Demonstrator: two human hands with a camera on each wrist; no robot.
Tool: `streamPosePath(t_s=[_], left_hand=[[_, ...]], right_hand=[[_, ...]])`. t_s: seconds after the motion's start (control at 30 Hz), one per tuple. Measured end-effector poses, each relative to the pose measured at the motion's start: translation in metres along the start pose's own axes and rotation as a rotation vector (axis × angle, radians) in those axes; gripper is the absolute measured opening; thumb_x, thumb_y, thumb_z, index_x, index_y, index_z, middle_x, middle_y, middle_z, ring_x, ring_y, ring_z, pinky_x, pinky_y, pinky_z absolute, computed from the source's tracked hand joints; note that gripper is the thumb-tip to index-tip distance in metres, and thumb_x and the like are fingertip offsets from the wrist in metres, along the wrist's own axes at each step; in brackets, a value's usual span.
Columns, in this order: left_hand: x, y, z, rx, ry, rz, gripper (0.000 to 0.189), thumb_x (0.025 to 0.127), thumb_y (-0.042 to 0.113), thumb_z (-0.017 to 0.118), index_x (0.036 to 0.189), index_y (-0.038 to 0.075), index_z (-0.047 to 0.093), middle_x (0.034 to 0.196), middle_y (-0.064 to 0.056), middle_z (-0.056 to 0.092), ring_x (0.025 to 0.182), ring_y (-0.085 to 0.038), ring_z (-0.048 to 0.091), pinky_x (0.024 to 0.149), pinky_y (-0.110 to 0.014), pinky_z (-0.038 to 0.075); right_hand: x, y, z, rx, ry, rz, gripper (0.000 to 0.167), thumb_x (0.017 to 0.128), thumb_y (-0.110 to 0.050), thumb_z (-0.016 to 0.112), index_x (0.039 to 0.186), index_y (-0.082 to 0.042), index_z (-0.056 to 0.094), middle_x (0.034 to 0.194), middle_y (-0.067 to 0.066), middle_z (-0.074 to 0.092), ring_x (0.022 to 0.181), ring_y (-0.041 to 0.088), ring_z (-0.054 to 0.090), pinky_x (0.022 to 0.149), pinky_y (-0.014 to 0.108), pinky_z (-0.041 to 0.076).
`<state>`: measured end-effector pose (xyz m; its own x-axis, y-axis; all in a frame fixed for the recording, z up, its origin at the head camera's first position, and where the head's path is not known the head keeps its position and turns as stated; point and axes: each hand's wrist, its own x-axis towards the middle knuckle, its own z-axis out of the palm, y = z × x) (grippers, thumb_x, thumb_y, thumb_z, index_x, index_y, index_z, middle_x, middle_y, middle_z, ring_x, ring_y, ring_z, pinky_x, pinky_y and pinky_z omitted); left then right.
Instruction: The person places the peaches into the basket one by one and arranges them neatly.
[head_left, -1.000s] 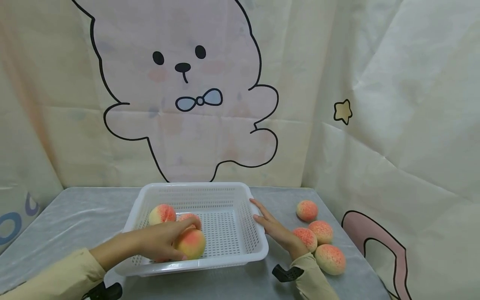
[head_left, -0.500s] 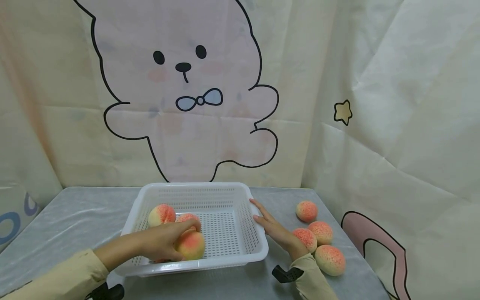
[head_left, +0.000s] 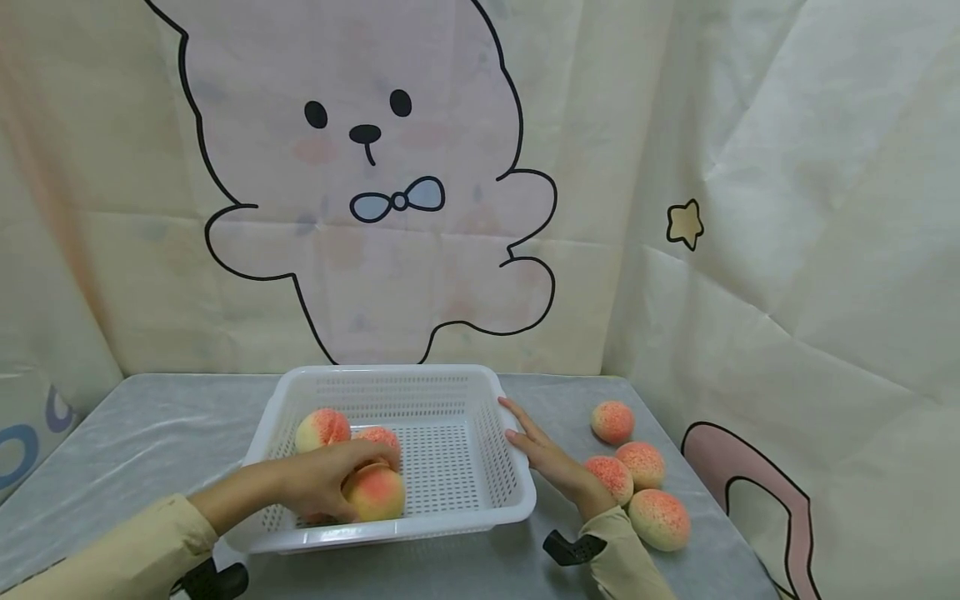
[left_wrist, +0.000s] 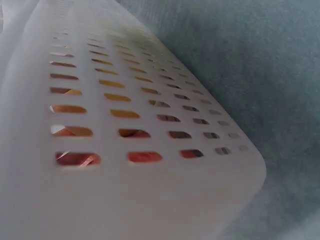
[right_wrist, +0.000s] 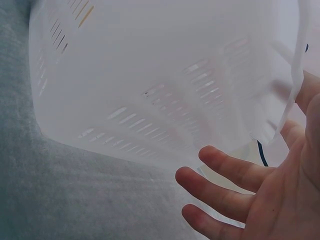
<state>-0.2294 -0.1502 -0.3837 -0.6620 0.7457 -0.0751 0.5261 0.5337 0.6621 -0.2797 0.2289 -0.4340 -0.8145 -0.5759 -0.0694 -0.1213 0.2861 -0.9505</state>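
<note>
A white perforated plastic basket (head_left: 480, 521) stands on the table. Inside it, my left hand (head_left: 322, 483) grips a yellow-and-red peach (head_left: 377, 493) near the front wall, thumb low and fingers over the far side. Just behind are another peach (head_left: 378, 437) and, further left, a third peach (head_left: 322, 429). A sliver of reddish fruit shows beneath the left hand, mostly hidden. At the basket's right side, my right hand (head_left: 551, 460) holds the rim with thumb and forefinger; in the right wrist view its other fingers (right_wrist: 220, 167) spread loosely outside the wall.
Several loose peaches (head_left: 642, 465) lie on the grey tablecloth (head_left: 187, 417), right of the right hand and close to the right forearm. A printed cloth backdrop (head_left: 585, 317) hangs behind and beside the table. The left wrist view mostly shows the basket's slotted wall (left_wrist: 115, 200).
My left hand and the peach in its grip have shifted slightly left inside the basket. The right hand, the basket and the loose peaches look unmoved.
</note>
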Motion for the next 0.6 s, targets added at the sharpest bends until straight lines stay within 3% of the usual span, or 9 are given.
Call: streamPosePath(t_s=[0.13, 0.27, 0.4, 0.6], left_hand=[[-0.0004, -0.0043, -0.0005, -0.005, -0.005, 0.013, 0.062, 0.077, 0.018, 0.087, 0.129, 0.028, 0.057, 0.133, 0.006, 0.058, 0.115, -0.012, 0.052, 0.103, -0.038, 0.046], [-0.0026, -0.0080, -0.0008, -0.006, 0.016, -0.021, 0.061, 0.075, 0.019, 0.089, 0.129, 0.020, 0.061, 0.126, 0.008, 0.062, 0.110, -0.009, 0.054, 0.101, -0.036, 0.047], [-0.0045, -0.0082, -0.0013, 0.007, 0.031, -0.065, 0.061, 0.075, 0.023, 0.090, 0.129, 0.021, 0.063, 0.119, 0.012, 0.064, 0.105, -0.008, 0.055, 0.098, -0.037, 0.048], [-0.0078, -0.0085, -0.0054, 0.024, 0.040, -0.050, 0.055, 0.080, 0.031, 0.085, 0.130, 0.020, 0.064, 0.118, 0.010, 0.067, 0.104, -0.009, 0.059, 0.094, -0.035, 0.051]], right_hand=[[-0.0001, -0.0007, 0.0004, 0.000, -0.001, 0.002, 0.061, 0.111, -0.035, 0.034, 0.163, -0.034, 0.001, 0.161, 0.021, 0.029, 0.119, 0.025, 0.058, 0.099, 0.042, 0.050], [0.0006, -0.0014, 0.0004, -0.003, 0.010, 0.007, 0.061, 0.111, -0.036, 0.034, 0.163, -0.035, 0.002, 0.161, 0.020, 0.029, 0.119, 0.024, 0.059, 0.099, 0.041, 0.050], [0.0010, -0.0011, 0.0002, -0.008, 0.020, 0.014, 0.060, 0.111, -0.036, 0.034, 0.163, -0.036, 0.003, 0.161, 0.020, 0.029, 0.119, 0.024, 0.059, 0.100, 0.043, 0.050], [0.0000, 0.0002, 0.0000, -0.014, 0.010, 0.008, 0.061, 0.111, -0.035, 0.034, 0.163, -0.034, 0.002, 0.161, 0.020, 0.029, 0.118, 0.024, 0.059, 0.101, 0.043, 0.049]])
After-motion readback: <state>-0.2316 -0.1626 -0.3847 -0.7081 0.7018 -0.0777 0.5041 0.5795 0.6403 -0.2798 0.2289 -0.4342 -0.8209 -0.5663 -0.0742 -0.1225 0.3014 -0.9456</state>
